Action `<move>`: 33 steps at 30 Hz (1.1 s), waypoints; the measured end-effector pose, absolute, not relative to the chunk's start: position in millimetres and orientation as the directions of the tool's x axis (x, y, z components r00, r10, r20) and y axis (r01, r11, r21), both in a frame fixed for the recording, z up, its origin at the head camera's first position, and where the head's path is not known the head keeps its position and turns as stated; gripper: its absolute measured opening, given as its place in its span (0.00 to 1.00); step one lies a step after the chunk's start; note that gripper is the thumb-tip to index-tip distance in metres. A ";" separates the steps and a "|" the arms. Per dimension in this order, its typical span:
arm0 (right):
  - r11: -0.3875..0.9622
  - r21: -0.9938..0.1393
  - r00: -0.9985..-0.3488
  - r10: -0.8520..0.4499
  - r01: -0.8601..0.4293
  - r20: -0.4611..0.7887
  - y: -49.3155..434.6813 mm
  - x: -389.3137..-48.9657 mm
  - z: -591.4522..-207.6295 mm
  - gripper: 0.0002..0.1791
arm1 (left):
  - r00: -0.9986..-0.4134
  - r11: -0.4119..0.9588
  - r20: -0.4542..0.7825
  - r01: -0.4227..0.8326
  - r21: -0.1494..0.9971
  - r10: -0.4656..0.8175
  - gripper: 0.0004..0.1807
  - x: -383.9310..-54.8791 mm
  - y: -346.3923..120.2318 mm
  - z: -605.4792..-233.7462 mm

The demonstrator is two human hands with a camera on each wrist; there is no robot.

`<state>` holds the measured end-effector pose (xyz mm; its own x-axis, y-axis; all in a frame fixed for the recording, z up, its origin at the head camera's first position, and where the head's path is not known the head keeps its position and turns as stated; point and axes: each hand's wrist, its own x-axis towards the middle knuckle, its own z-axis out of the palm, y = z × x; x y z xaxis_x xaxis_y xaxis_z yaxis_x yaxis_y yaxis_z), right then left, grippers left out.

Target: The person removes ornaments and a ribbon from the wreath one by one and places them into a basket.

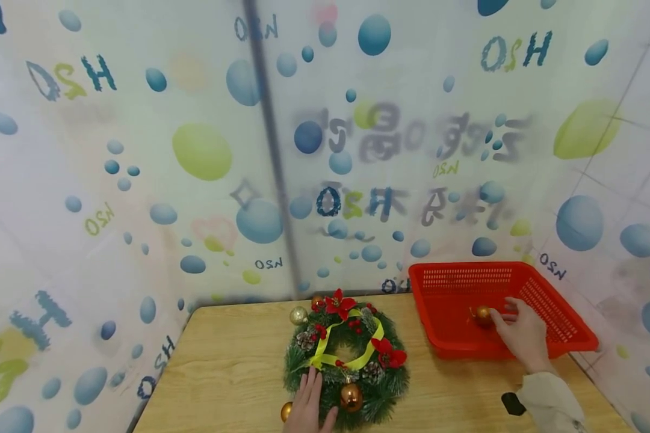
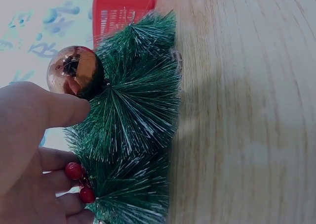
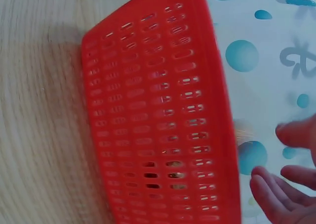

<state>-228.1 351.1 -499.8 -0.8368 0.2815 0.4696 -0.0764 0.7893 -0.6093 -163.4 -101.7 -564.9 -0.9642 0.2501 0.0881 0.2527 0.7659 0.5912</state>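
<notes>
A green pine wreath (image 1: 380, 405) lies on the table, trimmed with red flowers, pine cones, red berries and a yellow ribbon (image 1: 365, 357). My left hand (image 1: 306, 404) rests on its front left part with fingers extended. In the left wrist view the thumb lies just below a shiny copper ball ornament (image 2: 74, 73), and red berries (image 2: 74, 171) touch the fingers. My right hand (image 1: 524, 334) hovers over the red plastic basket (image 1: 439, 347), fingers apart. A gold ball ornament (image 1: 484, 316) is in the basket by its fingertips; the right wrist view shows nothing between them.
Another gold ball (image 1: 286, 411) is beside the left hand at the wreath's edge. A pale glittery ball (image 1: 298, 315) sits at the wreath's back left. The wooden table (image 1: 222, 367) meets a patterned curtain (image 1: 346, 252) behind. A dark patch (image 1: 513, 403) shows by the right sleeve.
</notes>
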 end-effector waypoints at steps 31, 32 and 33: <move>0.755 -0.647 -0.769 0.347 -0.111 0.537 312.2 -185.2 -509.2 0.13 | -0.959 0.698 0.104 0.263 0.666 0.263 0.40 -166.2 -105.6 -576.3; 0.758 -0.643 -0.776 0.340 -0.110 0.532 309.5 -184.8 -508.7 0.13 | -0.960 0.695 0.100 0.260 0.671 0.262 0.40 -166.3 -105.5 -575.6; 0.760 -0.640 -0.781 0.331 -0.112 0.529 306.1 -184.7 -508.2 0.14 | -0.960 0.694 0.100 0.259 0.672 0.262 0.40 -166.6 -105.4 -574.8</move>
<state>-184.7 306.1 -508.2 -0.7814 0.3306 0.5292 -0.1123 0.7597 -0.6404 -166.6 -105.4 -574.8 -0.9598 0.2621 0.1001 0.2595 0.6936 0.6720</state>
